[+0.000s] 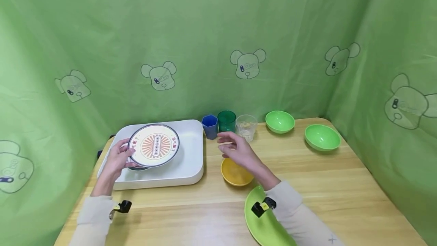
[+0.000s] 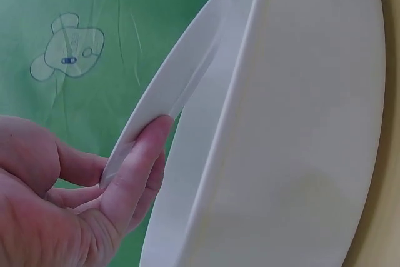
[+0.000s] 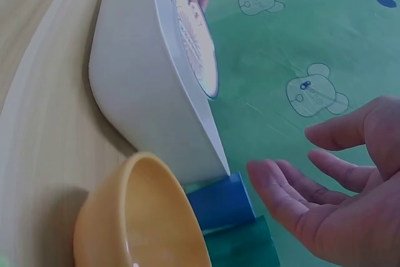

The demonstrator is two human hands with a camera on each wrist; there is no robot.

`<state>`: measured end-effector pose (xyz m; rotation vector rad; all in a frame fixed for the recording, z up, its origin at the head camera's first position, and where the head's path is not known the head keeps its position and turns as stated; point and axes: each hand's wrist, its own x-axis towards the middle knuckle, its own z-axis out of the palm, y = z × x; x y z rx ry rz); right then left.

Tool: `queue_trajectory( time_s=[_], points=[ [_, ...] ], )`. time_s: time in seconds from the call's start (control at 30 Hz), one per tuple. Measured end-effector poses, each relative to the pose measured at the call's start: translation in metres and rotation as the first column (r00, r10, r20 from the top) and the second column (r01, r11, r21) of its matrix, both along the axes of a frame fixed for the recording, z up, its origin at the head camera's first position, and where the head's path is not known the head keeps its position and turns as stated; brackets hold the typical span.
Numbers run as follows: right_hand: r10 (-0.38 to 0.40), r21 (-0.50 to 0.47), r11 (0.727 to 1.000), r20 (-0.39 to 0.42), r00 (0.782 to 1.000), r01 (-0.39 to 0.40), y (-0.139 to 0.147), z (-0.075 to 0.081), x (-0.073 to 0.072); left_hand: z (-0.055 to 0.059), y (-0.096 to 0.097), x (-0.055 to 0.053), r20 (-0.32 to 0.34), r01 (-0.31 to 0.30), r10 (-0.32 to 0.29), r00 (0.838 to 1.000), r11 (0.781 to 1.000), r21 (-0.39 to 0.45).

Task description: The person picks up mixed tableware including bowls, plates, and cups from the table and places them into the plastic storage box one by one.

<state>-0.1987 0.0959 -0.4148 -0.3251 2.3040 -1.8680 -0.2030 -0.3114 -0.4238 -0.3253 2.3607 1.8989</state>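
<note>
Between the hands (image 1: 239, 153) is a plate (image 1: 155, 145), gripped by the left hand (image 1: 117, 159).

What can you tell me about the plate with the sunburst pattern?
The round plate is off-white, with a dark rim, an orange sunburst around a central panel and red characters near the edge; its underside is plain and pale. It looks smooth, perhaps ceramic or plastic. The left hand pinches its edge, holding it tilted over the white tray.
</note>
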Motion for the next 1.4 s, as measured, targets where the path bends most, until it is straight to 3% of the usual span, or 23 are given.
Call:
queue_trajectory(
  time_s=[0.4,0.9,1.4],
  points=[
    [0.003,0.178,0.984,-0.198,0.98,0.033,0.031,-0.009,0.01,-0.003,-0.015,-0.006,0.048,-0.027,0.027,0.998,1.0,-0.011],
    [-0.05,0.257,0.962,-0.151,0.987,0.088,0.061,-0.015,0.022,-0.012,-0.031,-0.008,0.078,-0.007,0.007,0.997,1.0,0.002],
    [-0.071,0.3,0.946,-0.185,0.98,0.125,0.093,-0.015,0.033,-0.014,-0.039,-0.011,0.14,0.018,-0.018,0.99,1.0,-0.005]
  ],
)
